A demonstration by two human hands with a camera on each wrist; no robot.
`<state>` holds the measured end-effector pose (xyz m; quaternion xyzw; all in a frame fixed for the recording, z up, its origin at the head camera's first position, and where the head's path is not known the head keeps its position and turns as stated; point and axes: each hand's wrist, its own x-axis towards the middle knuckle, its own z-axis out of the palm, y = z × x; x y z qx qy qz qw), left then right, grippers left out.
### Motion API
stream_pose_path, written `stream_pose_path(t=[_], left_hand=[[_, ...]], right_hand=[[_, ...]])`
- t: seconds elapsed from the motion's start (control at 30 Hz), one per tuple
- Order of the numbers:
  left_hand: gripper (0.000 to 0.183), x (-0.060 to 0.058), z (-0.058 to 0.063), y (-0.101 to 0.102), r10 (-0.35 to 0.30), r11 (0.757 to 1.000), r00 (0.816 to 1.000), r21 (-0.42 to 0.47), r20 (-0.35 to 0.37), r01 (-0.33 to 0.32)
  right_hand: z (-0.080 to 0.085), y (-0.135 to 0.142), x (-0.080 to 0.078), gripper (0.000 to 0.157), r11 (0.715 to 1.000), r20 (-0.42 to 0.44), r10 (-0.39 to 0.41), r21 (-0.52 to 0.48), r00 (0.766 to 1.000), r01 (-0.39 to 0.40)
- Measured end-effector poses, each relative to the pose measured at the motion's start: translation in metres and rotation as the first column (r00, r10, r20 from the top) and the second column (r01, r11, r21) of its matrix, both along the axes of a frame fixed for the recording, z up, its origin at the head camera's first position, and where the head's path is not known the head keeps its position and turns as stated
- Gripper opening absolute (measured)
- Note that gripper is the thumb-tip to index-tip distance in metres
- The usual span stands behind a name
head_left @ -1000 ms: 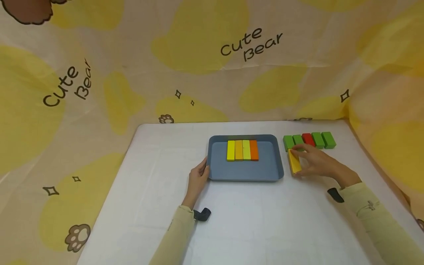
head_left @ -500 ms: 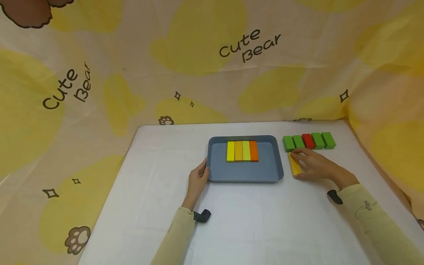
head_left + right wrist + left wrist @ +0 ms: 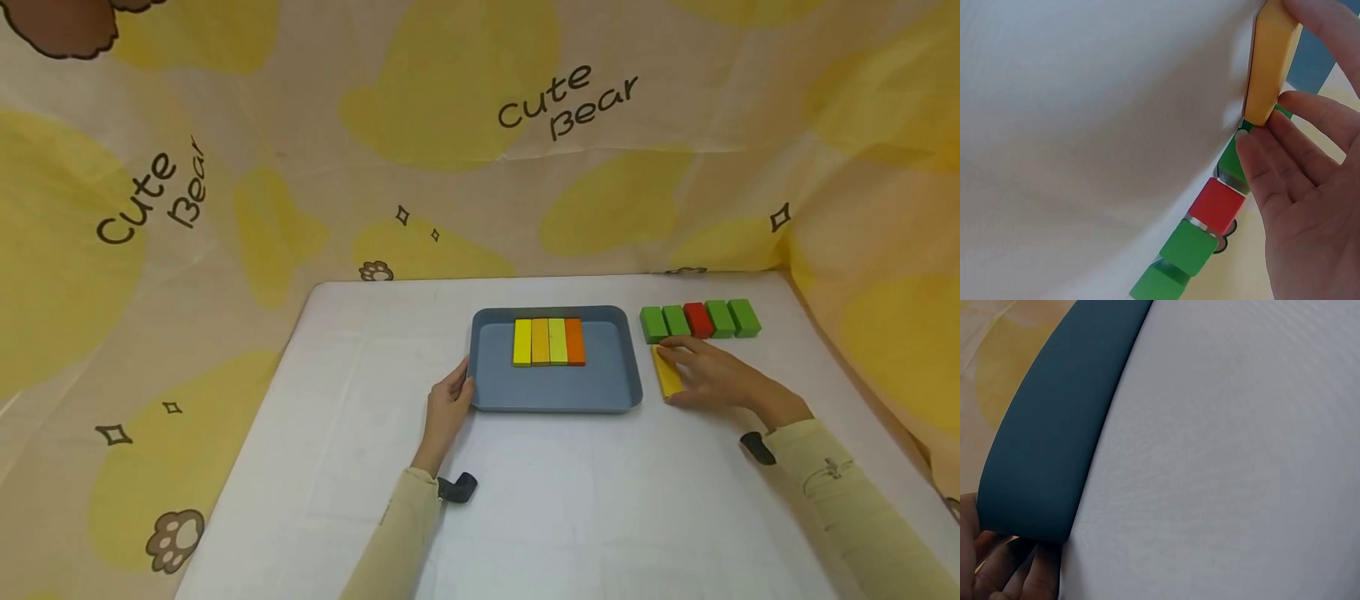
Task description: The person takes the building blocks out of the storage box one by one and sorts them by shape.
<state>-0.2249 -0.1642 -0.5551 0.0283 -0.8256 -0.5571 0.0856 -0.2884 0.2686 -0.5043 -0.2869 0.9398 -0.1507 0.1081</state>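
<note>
My left hand (image 3: 447,406) holds the left side of the blue-grey tray (image 3: 555,395) near its front corner. In the left wrist view the tray's outer wall (image 3: 1054,431) fills the upper left, with curled fingers (image 3: 1038,572) at its end. Inside the tray, yellow, orange-yellow, lime and orange blocks (image 3: 557,342) lie side by side in a row. Just right of the tray, my right hand (image 3: 716,372) pinches a yellow block (image 3: 668,377) by its two ends, thumb at the near end. The right wrist view shows this block (image 3: 1269,65) close against the white tabletop.
Behind the right hand stands a row of green blocks (image 3: 720,318) with one red block (image 3: 697,318) in the middle. The white table (image 3: 540,508) ends at a patterned cloth (image 3: 465,183) at the back and sides.
Over the last second, my right hand has shifted slightly toward me with the yellow block, leaving a wider gap to the green blocks. The left hand and tray stay in place.
</note>
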Motion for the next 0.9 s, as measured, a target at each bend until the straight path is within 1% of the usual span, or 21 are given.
stream_pose_path(t=[0.17, 0.33, 0.4, 0.5, 0.6, 0.67, 0.8, 0.9], left_hand=[[0.042, -0.001, 0.001, -0.001, -0.005, 1.0, 1.0, 0.003, -0.008, 0.005], [0.043, 0.001, -0.001, -0.003, -0.022, 1.0, 1.0, 0.018, 0.0, 0.022], [0.043, 0.003, -0.002, -0.003, -0.028, 0.999, 1.0, 0.028, 0.002, 0.027], [0.044, 0.005, -0.003, -0.003, -0.026, 0.999, 1.0, 0.041, 0.017, 0.025], [0.044, 0.005, -0.002, -0.004, -0.029, 0.999, 0.999, 0.045, 0.017, 0.028], [0.044, 0.003, -0.001, -0.004, -0.031, 0.999, 1.0, 0.044, 0.006, 0.03], [0.043, 0.001, 0.0, -0.004, -0.032, 0.999, 0.999, 0.033, -0.02, 0.033], [0.042, 0.001, 0.0, -0.004, -0.029, 0.999, 0.999, 0.025, -0.014, 0.029]], right_hand=[[0.0, -0.001, 0.0, 0.085, 1.0, 0.003, -0.004, -0.003, 1.0, 0.004], [0.003, 0.0, 0.002, 0.088, 1.0, 0.012, 0.001, -0.021, 1.0, -0.001], [0.006, 0.001, 0.003, 0.085, 0.999, -0.001, 0.008, -0.035, 1.0, -0.008], [0.012, -0.002, 0.003, 0.076, 0.997, -0.032, 0.021, -0.07, 0.999, -0.023], [0.021, -0.011, 0.001, 0.067, 0.991, -0.049, 0.029, -0.126, 0.998, -0.035], [0.028, -0.02, -0.001, 0.064, 0.989, -0.054, 0.033, -0.144, 0.998, -0.041], [0.039, -0.043, -0.008, 0.062, 0.989, -0.064, 0.048, -0.136, 0.997, -0.056], [0.04, -0.061, -0.015, 0.063, 0.988, -0.069, 0.08, -0.127, 0.994, -0.089]])
